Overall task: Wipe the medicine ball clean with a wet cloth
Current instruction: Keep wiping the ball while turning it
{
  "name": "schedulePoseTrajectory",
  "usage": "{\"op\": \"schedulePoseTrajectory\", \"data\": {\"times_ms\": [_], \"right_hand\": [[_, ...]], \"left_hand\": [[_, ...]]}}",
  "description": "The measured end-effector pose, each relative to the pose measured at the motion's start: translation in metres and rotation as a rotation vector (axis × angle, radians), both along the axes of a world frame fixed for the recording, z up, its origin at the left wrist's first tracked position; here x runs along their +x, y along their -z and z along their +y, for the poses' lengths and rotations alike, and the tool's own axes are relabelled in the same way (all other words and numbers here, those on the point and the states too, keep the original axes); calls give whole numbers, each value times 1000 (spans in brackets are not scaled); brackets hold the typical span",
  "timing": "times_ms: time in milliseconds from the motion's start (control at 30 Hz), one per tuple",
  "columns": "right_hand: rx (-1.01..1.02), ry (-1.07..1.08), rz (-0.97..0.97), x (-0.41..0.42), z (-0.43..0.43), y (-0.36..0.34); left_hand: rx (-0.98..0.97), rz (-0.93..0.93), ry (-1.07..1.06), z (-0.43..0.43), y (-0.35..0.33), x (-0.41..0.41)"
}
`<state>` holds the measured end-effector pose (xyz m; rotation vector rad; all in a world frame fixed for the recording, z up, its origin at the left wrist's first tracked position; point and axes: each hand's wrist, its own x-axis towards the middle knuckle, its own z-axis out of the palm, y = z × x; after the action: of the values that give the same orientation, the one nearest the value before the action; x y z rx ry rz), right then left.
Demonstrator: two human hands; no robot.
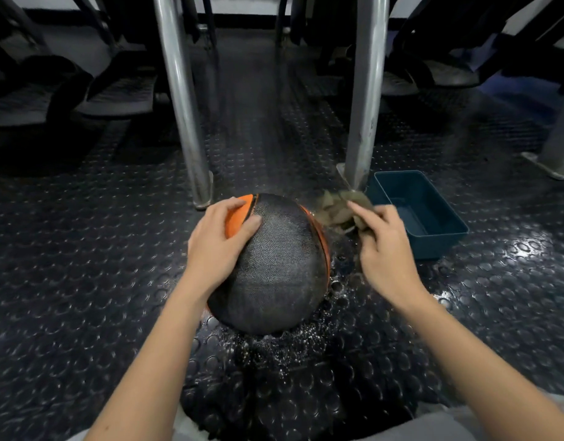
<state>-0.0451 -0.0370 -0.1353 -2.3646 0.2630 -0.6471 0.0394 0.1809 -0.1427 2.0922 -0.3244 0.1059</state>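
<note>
A black and orange medicine ball [274,268] rests on the studded rubber floor in the middle of the view. My left hand [215,243] lies on its upper left side, fingers spread over the orange panel and thumb on the black panel. My right hand [385,249] grips a crumpled olive-brown cloth [338,210] beside the ball's upper right edge. The cloth looks blurred, and whether it touches the ball is unclear.
A dark teal plastic tub [446,230] stands right of the ball, close to my right hand. Two steel frame legs [185,122] [365,116] rise just behind the ball. Water droplets [290,345] cover the floor around the ball. Gym machines stand further back.
</note>
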Motion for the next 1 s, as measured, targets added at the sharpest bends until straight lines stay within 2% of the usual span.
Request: {"op": "schedulePoseTrajectory", "data": {"times_ms": [67, 133, 200, 267, 333, 433, 533, 567, 633, 700, 733, 867, 900, 1000], "right_hand": [[-27, -122, -186, -10, 17, -11], [-162, -276, -283, -16, 28, -3], [-322, -265, -113, -13, 21, 22], [-252, -79, 217, -9, 0, 36], [-186, 63, 312, -6, -18, 34], [-61, 53, 102, 0, -17, 8], [-22, -81, -121, -4, 4, -17], [-57, -157, -162, -7, 14, -19], [-262, -260, -184, -13, 30, -10], [-443, -243, -135, -13, 25, 11], [-452, -194, -79, -9, 15, 18], [-224, 67, 261, 0, -29, 24], [-173, 88, 258, 1, -34, 18], [-104, 4, -11, -1, -13, -12]], "left_hand": [[50, -22, -25, -4, -1, 0], [52, -31, -28, -6, 1, -1], [27, -7, -30, -6, 1, -2], [18, 35, -11, -2, 0, -1], [16, 111, 59, 7, -8, 1], [134, 248, 271, 27, -23, 2], [281, 233, 351, 29, -29, -5], [285, 212, 323, 25, -29, -8], [309, 125, 275, 13, -26, -12], [351, 82, 270, 0, -23, -17], [367, 75, 285, -6, -20, -20], [422, 36, 382, -20, -19, -26], [447, 48, 436, -18, -20, -26], [533, 110, 545, -7, -24, -22]]}}
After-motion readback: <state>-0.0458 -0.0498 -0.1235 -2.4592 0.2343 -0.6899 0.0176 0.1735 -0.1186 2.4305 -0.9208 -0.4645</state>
